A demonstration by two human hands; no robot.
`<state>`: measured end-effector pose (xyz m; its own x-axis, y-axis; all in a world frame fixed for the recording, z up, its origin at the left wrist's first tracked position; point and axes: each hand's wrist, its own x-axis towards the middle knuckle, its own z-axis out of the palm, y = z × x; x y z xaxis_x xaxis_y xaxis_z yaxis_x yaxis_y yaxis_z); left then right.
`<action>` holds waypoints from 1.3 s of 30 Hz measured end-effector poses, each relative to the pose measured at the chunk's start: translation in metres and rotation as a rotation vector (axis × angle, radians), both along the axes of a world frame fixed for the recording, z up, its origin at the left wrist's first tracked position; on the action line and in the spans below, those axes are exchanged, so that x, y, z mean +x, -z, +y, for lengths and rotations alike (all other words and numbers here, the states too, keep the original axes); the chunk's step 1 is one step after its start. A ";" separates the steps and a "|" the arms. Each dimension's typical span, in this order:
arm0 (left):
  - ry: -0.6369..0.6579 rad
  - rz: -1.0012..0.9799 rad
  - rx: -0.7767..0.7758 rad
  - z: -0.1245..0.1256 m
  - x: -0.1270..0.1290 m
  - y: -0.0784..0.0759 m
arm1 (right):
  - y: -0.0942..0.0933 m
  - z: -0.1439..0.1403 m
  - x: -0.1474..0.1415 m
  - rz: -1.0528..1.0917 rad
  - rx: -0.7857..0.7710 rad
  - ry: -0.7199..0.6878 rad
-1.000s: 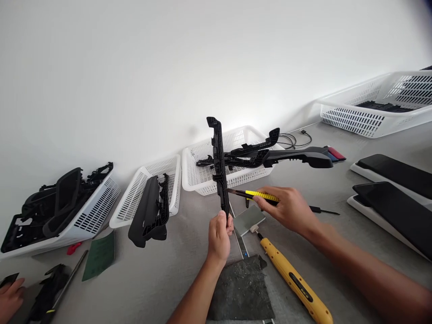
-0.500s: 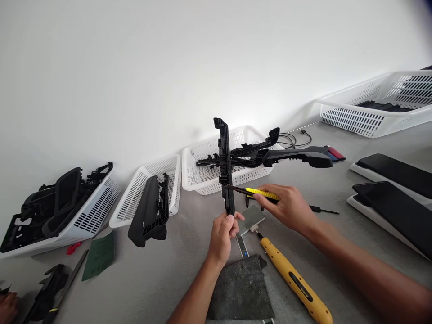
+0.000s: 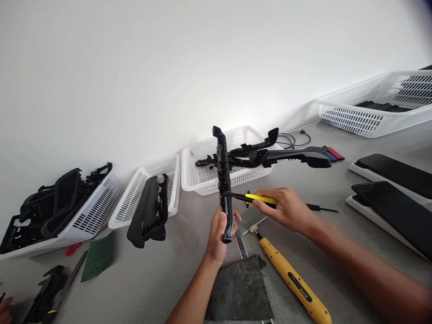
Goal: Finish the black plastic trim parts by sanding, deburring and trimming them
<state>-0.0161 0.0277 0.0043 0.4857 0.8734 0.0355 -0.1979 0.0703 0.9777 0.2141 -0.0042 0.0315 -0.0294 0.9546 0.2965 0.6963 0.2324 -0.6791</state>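
Observation:
My left hand point(image 3: 218, 229) grips the lower part of a long black plastic trim piece point(image 3: 223, 168), held upright with its ribbed side facing me. In my right hand point(image 3: 283, 207) is a utility knife point(image 3: 263, 198) with a yellow and black handle. Its dark blade points left and meets the trim piece just above my left hand; whether it cuts in cannot be made out. Behind the trim piece, a white basket point(image 3: 199, 184) holds more black trim parts point(image 3: 253, 157), some sticking out over its right rim.
A yellow power tool point(image 3: 293, 279) and a dark cloth point(image 3: 239, 288) lie in front. Baskets with black parts stand at left point(image 3: 113, 220) and right point(image 3: 374, 123). Phones on white stands point(image 3: 391, 211) sit right. Calipers point(image 3: 47, 288) and another person's hand point(image 3: 5, 310) are lower left.
The trim piece has tilted and its lower end now extends below my left hand, which grips higher along it. The knife has moved slightly down with its tip still at the piece.

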 end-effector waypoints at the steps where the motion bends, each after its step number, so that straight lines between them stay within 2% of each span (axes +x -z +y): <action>1: -0.019 0.005 -0.005 0.001 0.001 0.001 | 0.000 0.000 0.000 0.000 -0.008 -0.025; 7: -0.165 0.088 -0.041 0.002 0.002 0.005 | -0.004 -0.002 -0.004 -0.021 -0.071 -0.156; 13: -0.207 0.140 -0.039 0.000 0.002 0.008 | -0.002 -0.006 -0.007 0.044 0.078 -0.108; 17: -0.226 0.171 -0.034 -0.001 0.002 0.009 | 0.004 -0.005 -0.011 0.005 0.092 -0.131; 22: -0.211 0.193 -0.035 -0.002 0.001 0.007 | 0.005 -0.005 -0.011 0.016 0.133 -0.053; 27: -0.196 0.208 -0.041 -0.003 0.001 0.003 | 0.008 -0.004 -0.010 0.003 0.185 -0.097; 34: -0.200 0.198 -0.036 -0.004 0.001 0.001 | 0.012 -0.001 -0.006 -0.010 0.142 0.043; 39: -0.297 0.124 -0.016 -0.004 0.003 0.002 | 0.011 -0.001 -0.008 -0.038 0.091 -0.060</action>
<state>-0.0134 0.0240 0.0020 0.2094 0.9776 -0.0233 -0.0916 0.0433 0.9949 0.2058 -0.0049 0.0205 -0.0986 0.9201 0.3791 0.7038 0.3338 -0.6270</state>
